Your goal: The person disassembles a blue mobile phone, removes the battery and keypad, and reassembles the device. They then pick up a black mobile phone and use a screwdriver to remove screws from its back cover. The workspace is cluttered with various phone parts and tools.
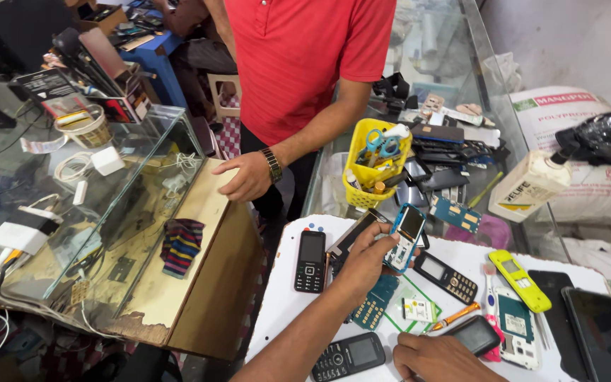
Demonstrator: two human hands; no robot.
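Left hand (pixel 365 258) grips the blue-edged keypad phone (pixel 404 237) upright; right hand (pixel 436 357) rests flat beside a small black phone (pixel 474 334).

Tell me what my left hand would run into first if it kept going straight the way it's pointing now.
Your left hand, holding the small blue-edged phone, points up and right. First in that line is probably the blue circuit board, then the yellow plastic basket of tools; depth is unclear.

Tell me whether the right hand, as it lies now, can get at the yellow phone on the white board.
Probably yes. The right hand rests flat by a dark phone; the yellow phone lies face-up on the white board, up to its right, with only low parts and an orange screwdriver between them.
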